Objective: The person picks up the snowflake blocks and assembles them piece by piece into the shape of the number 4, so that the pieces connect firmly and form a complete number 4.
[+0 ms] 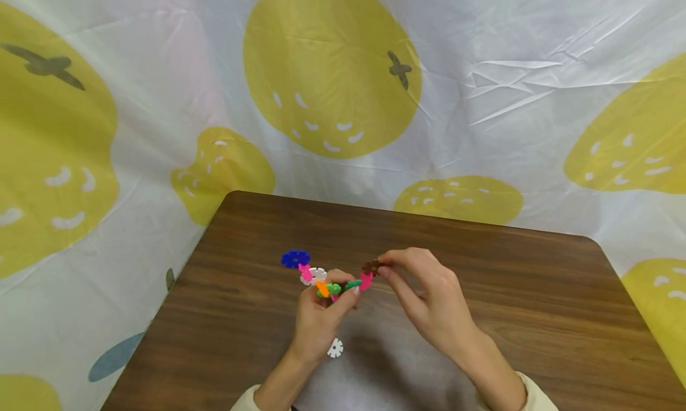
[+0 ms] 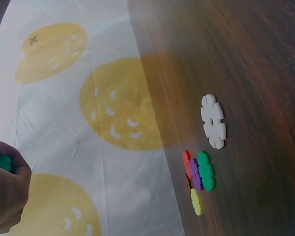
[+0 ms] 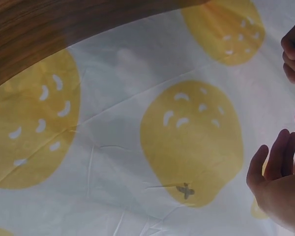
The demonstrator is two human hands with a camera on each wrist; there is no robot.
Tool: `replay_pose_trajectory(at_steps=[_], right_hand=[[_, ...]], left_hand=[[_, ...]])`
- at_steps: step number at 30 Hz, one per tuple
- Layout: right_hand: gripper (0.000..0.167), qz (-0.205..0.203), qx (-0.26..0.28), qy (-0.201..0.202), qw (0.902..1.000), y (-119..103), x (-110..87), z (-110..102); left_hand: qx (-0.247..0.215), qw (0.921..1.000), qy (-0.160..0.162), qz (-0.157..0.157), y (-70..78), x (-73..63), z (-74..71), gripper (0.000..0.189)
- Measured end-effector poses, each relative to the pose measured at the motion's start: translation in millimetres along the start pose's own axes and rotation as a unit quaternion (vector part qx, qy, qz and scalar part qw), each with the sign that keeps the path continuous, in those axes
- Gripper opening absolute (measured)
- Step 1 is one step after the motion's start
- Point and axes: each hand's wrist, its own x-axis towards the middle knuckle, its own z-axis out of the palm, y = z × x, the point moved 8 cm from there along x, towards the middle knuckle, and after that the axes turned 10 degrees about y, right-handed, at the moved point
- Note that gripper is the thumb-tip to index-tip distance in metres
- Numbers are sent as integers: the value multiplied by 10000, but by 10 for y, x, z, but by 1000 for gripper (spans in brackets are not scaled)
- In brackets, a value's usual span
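Note:
In the head view, a chain of notched plastic snowflake discs is held above the table. My left hand (image 1: 316, 321) grips its middle, thumb against a dark green disc (image 1: 353, 284). Left of that hand run a light green disc (image 1: 333, 289), an orange one (image 1: 322, 288), a white one (image 1: 317, 276), a pink one (image 1: 305, 272) and a blue disc (image 1: 295, 258) at the end. My right hand (image 1: 434, 298) pinches a brown disc (image 1: 371, 267) between thumb and index finger, right at a pink disc (image 1: 366, 280) joined to the dark green one.
A loose white disc (image 1: 335, 348) lies on the brown table (image 1: 241, 232) near my left wrist. In the left wrist view, several small discs, among them a green one (image 2: 205, 170) and a yellow one (image 2: 195, 202), lie grouped together. A fruit-print curtain (image 1: 482, 131) hangs behind the table.

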Motion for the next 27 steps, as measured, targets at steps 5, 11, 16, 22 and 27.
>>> replay_pose_trajectory(at_steps=[5, 11, 16, 22, 27], right_hand=[[28, 174, -119, -13, 9998, 26, 2, -61], [30, 672, -434, -132, 9967, 183, -69, -142], [33, 741, -588, -229, 9952, 338, -186, -143], [39, 994, -835, -561, 9900, 557, -410, -64], [44, 1228, -869, -993, 9836, 734, -632, 46]], left_hand=[[-31, 10000, 77, -53, 3, 2, -32, 12], [-76, 9998, 178, -4, 25, 5, -70, 14], [-65, 9998, 156, 135, 53, 12, -85, 13], [-18, 9997, 168, 191, 67, 17, -99, 11], [-31, 9996, 197, 210, 85, 17, -111, 11]])
